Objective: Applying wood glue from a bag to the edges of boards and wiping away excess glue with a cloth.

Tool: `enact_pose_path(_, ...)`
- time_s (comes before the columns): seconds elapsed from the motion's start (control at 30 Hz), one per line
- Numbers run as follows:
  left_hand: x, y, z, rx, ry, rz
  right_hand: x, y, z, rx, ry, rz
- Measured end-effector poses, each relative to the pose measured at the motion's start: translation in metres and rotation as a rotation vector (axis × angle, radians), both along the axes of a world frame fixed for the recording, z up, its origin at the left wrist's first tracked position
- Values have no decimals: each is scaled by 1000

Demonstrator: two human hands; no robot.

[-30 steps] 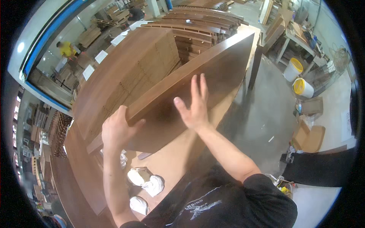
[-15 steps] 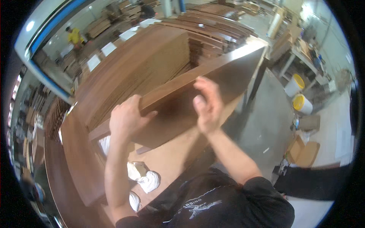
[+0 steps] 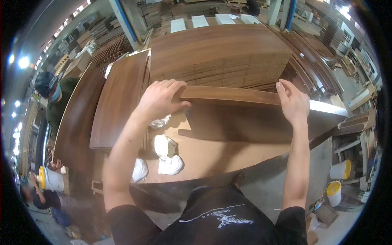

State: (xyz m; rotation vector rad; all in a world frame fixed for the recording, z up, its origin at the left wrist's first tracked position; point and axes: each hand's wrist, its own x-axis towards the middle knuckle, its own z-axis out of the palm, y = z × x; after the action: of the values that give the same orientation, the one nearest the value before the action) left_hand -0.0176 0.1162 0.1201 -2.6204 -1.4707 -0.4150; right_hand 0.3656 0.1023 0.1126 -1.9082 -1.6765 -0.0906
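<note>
Workshop stacks of brown boards lay behind the counter (image 3: 228, 159). I had a long wood panel (image 3: 253, 118) upright on edge there, left hand (image 3: 161, 100) and right hand (image 3: 295, 102) closed over its top edge; it looked stiff, heavy, smooth-faced.

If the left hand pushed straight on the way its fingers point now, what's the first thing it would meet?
The left hand grips the top edge of the upright brown panel, fingers pointing forward and right. Straight on, it would probably first meet the stack of brown boards behind the panel, though depth is hard to judge.
</note>
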Motion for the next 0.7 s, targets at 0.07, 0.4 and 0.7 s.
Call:
enact_pose_path(0.07,-6,1,7,-48,-95,-30,3,1,1,24,4,14)
enact_pose_path(0.4,0,-22,25,32,-13,19,1,-3,2,10,4,19)
enact_pose_path(0.7,1,-14,7,-165,-86,-24,0,-6,5,-16,13,29)
